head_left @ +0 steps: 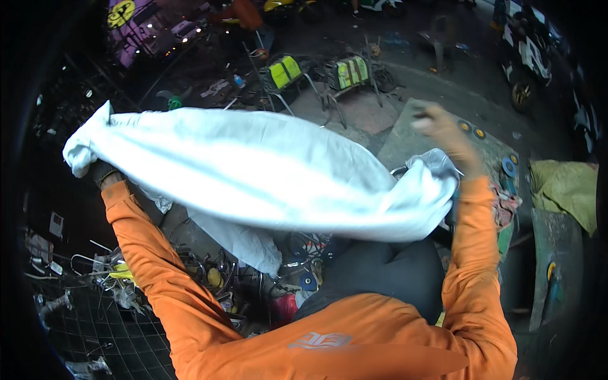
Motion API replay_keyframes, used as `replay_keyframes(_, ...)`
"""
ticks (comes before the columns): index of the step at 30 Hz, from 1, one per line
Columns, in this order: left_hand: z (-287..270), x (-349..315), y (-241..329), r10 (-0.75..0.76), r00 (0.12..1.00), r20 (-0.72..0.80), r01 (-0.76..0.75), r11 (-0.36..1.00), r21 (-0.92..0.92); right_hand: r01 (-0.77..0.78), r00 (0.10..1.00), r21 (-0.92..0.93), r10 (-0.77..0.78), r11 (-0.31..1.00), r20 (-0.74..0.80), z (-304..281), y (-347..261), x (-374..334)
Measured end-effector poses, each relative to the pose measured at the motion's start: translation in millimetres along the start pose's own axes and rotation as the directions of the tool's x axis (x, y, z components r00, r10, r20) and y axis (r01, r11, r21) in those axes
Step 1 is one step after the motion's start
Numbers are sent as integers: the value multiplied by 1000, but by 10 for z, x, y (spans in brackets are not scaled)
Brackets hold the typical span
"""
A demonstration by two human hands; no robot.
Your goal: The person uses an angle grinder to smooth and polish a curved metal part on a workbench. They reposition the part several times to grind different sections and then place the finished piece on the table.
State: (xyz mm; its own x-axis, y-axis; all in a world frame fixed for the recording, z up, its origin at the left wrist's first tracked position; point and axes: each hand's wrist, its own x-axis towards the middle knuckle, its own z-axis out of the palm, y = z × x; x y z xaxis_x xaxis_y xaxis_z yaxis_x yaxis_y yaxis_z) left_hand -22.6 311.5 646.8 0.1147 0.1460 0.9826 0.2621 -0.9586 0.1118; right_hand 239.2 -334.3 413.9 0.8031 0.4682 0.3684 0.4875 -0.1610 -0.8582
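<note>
Two yellow-green metal-legged stands sit on dim grey ground — purple light glows at upper left.

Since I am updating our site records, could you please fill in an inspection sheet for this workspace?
Surface: grey-green board at right, bearing small round discs.
Things in hand: large white sheet, stretched across the view, its left end bunched.
Clutter: jumbled metal parts at lower left; olive cloth at right.
Hands: left hand, partly hidden, grips the sheet's left end; right hand, blurred, raised near its right end, grip unclear.
Cables: nothing seen for certain.
Surroundings: two metal stands with yellow-green tops; motorbike at upper right.
</note>
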Motion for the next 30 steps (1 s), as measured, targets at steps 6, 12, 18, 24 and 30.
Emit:
replay_keyframes(6, 139, -184, 180, -102, 995, -20, 98, 981, -171, -73, 757, 102, -12, 992, 654, 2234, 1023, -1242)
replay_keyframes(12, -254, -473, 121, -188, 981, -52, 166, 944, -286, -120, 990, 1, 120, 993, 72, 1822, 1207, -1391)
replay_keyframes(18, -237, -522, 95, -207, 977, -48, 183, 936, -300, 67, 894, -334, -206, 940, -399, 1498, 560, -1008)
replay_keyframes(24, -163, -299, 87, -164, 985, -48, 146, 954, -263, 181, 902, -468, 44, 865, 429, 2384, 661, -1399)
replay_keyframes(30, -347, -100, -22, -114, 991, -74, 93, 966, -242, 81, 818, -237, 72, 968, 571, 2152, 1383, -1708)
